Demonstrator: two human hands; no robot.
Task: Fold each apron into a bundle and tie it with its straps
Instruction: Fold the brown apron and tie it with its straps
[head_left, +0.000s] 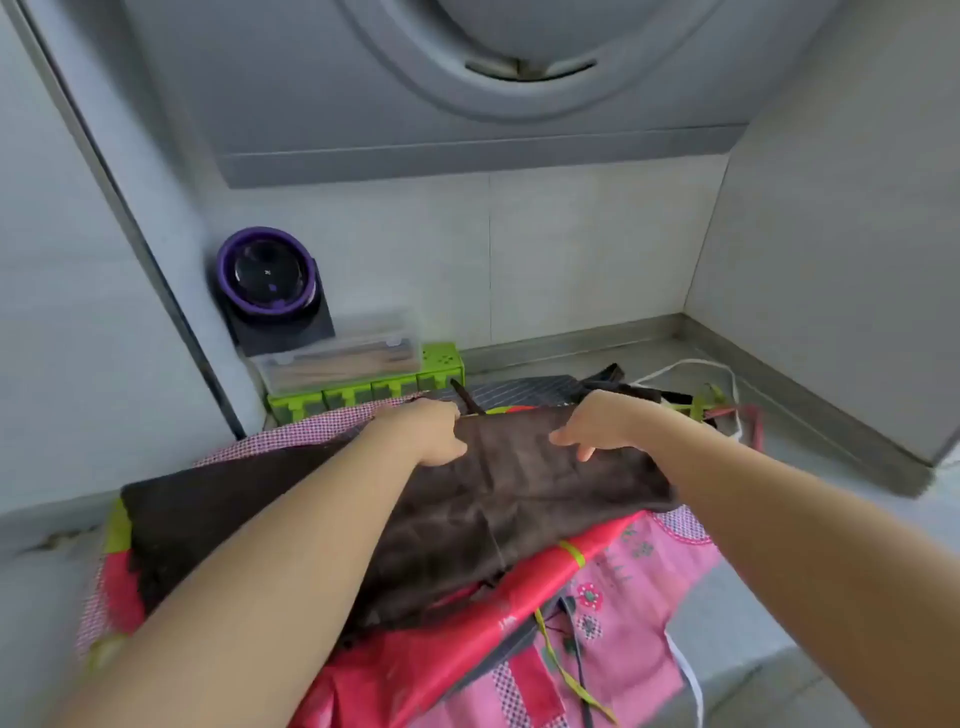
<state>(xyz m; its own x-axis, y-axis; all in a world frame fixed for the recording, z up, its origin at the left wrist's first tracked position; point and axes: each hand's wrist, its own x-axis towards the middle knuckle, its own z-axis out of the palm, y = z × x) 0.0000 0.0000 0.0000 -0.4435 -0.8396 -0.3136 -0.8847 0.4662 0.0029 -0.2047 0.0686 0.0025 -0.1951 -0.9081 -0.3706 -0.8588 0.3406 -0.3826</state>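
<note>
A dark brown apron (498, 499) lies spread on top of a pile of aprons on the counter. My left hand (431, 431) rests on its far edge at the left, fingers curled onto the cloth. My right hand (597, 428) sits on the same far edge to the right, fingers spread and pressing down. Under the brown apron lie a red apron (431, 660) with a green band and a pink flowered apron (628, 613). A pink checked cloth (311, 423) shows behind my left arm. A brown strap (465, 397) pokes up between my hands.
A purple round device (267, 275) on a black stand is in the back left corner, beside a clear box (337, 356) on a green rack (363, 387). A striped dark cloth (519, 389), green straps and a white cord (691, 366) lie at the back right. Grey walls enclose the counter.
</note>
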